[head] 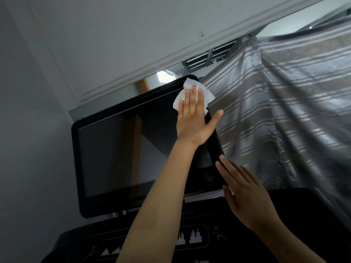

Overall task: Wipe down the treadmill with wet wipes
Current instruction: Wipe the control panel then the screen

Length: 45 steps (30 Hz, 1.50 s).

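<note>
Dim, soft daylight from upper right; wide-angle tilt, slightly blurred.

The wide black treadmill screen (121,149) is glossy and mirror-smooth within a smooth plastic frame (106,206). At its top right corner the crumpled white wet wipe (190,91) looks soft, fibrous. The grey striped cloth curtain (284,111) alongside has a satin sheen.

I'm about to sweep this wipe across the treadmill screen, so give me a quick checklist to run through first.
1. Wipe under left hand: flat fingers press it on the top right corner of the screen, ok.
2. Right hand steadying the screen: fingers touch its lower right edge, ok.
3. Path across the glass: nothing lies on it, ok.
4. Wipe wet enough: cannot tell.
5. Curtain clear of the screen edge: cannot tell.
</note>
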{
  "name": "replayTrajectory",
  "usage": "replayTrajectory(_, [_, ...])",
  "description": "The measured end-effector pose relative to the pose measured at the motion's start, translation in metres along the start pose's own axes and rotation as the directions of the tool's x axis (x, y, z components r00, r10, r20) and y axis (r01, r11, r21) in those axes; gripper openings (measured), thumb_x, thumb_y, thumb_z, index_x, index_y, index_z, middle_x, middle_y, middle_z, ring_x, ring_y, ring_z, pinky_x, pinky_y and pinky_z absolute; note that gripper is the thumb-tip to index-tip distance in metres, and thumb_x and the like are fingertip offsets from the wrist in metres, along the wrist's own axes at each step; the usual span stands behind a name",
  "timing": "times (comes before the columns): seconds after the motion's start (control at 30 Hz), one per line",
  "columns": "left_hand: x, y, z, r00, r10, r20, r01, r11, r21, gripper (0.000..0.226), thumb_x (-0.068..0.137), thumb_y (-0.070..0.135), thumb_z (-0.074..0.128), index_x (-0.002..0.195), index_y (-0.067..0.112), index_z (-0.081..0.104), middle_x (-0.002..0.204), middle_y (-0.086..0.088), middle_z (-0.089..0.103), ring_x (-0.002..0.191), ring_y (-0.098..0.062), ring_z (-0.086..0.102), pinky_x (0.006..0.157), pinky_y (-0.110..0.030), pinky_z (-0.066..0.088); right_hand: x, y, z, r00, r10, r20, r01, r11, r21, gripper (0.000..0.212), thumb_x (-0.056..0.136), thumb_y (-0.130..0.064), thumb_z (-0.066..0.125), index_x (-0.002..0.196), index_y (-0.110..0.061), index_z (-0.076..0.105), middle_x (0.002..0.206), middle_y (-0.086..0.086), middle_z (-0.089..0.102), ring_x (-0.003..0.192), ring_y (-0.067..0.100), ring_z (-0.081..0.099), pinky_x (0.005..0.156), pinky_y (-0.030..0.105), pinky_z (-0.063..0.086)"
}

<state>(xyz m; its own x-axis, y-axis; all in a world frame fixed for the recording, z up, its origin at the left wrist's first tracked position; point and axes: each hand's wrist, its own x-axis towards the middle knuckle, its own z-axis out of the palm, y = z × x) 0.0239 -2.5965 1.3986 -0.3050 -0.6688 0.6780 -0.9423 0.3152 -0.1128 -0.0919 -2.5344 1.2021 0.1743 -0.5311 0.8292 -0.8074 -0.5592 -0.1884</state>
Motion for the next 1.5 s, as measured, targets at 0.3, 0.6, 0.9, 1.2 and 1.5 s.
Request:
replayTrajectory(0.3, [0.034,-0.016,-0.026,0.991,-0.028,0.132,0.013,0.993,0.114,0.086,0.097,0.064,0.023,0.152,0.012,-0.019,0.160,-0.004,-0.024,0.146,-0.015,-0.026,0.119,-0.035,-0.016,-0.003,-0.002,0.003,1.000,0.009,-0.023,-0.008,1.000,0.019,0.057,0.096,-0.030,0.035,0.152,-0.018,0.034,0.161,-0.005,0.024,0.143,0.011,0.035,0.115,0.033,0.028])
replayTrajectory(0.6, [0.032,-0.002,-0.025,0.985,-0.061,0.163,0.044,0.994,0.102,0.093,0.095,0.069,0.023,0.151,0.010,-0.021,0.158,-0.009,-0.029,0.144,-0.020,-0.030,0.119,-0.038,-0.018,-0.002,-0.001,0.002,1.000,0.027,0.001,-0.027,1.000,0.014,0.058,0.095,-0.032,0.036,0.152,-0.021,0.034,0.161,-0.008,0.023,0.142,0.008,0.030,0.118,0.026,0.020])
replayTrajectory(0.9, [-0.036,0.009,0.000,0.968,-0.016,0.252,-0.012,0.994,0.110,0.093,0.094,0.068,0.025,0.150,0.011,-0.025,0.155,-0.004,-0.035,0.142,-0.018,-0.035,0.118,-0.039,-0.019,-0.004,-0.006,0.000,0.999,0.031,0.024,-0.031,0.999,-0.007,0.057,0.096,-0.032,0.034,0.151,-0.019,0.033,0.160,-0.003,0.027,0.138,0.014,0.040,0.112,0.028,0.027])
replayTrajectory(1.2, [0.036,-0.025,-0.039,0.960,-0.122,0.254,0.090,0.987,0.134,0.087,0.096,0.067,0.021,0.151,0.016,-0.022,0.158,-0.001,-0.031,0.145,-0.017,-0.029,0.118,-0.037,-0.017,-0.004,-0.003,-0.001,1.000,0.014,0.024,-0.015,0.999,0.039,0.058,0.095,-0.031,0.038,0.152,-0.023,0.031,0.161,-0.007,0.024,0.141,0.011,0.036,0.114,0.029,0.026])
replayTrajectory(1.5, [0.067,-0.028,-0.049,0.958,-0.172,0.230,0.138,0.978,0.158,0.094,0.092,0.073,0.019,0.150,0.012,-0.023,0.158,-0.006,-0.029,0.145,-0.020,-0.028,0.119,-0.041,-0.016,-0.002,0.000,0.001,1.000,0.007,-0.007,-0.006,0.997,0.081,0.059,0.095,-0.032,0.039,0.153,-0.025,0.032,0.161,-0.011,0.022,0.142,0.009,0.034,0.114,0.029,0.026])
